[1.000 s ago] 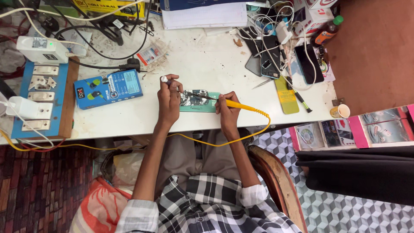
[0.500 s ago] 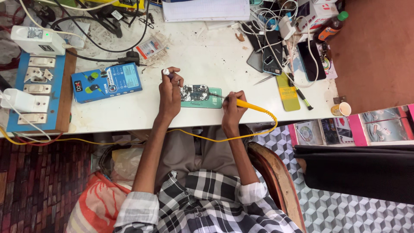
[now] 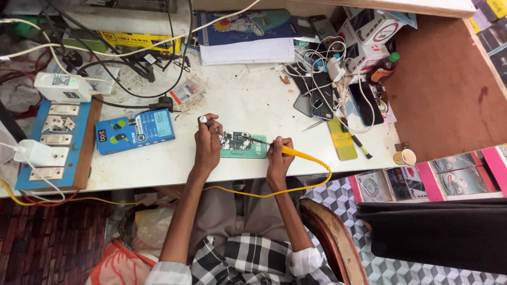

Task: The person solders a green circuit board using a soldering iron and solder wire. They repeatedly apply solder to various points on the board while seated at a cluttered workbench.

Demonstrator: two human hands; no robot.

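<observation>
A: Nearest the camera, what shows?

B: A person in a black-and-white checked shirt [image 3: 253, 261] sits on a wooden chair [image 3: 332, 237] at a white workbench [image 3: 237, 100], both forearms reaching up over its front edge.

A: And the 2 hands?

B: The right hand [image 3: 278, 155] is closed in a pen grip around a yellow-handled soldering iron [image 3: 296, 154], its dark tip laid toward the opened phone [image 3: 242, 145]. A yellow cable [image 3: 274, 191] loops from the handle down across the lap. The left hand [image 3: 207, 142] is curled shut around a small silver-tipped tool [image 3: 203, 120]; what kind of tool, the view does not settle. That hand rests just beside the phone's left end.

A: Where does the phone lie?

B: Flat on the bench near the front edge, between the 2 hands, its green shell showing under an exposed board.

A: Farther out?

B: Left of the hands, a blue box [image 3: 134, 132], then a blue switchboard on wood [image 3: 55, 142] with a white adapter [image 3: 37, 152] plugged in. Right of them, a yellow-green case [image 3: 342, 140] and a small paper cup [image 3: 405, 157] at the bench corner. Toward the back, several dark phones [image 3: 322, 95] under tangled white cables, black cords [image 3: 127, 63], a white pad of paper [image 3: 247, 51] and a brown bottle with a green cap [image 3: 383, 68].
</observation>
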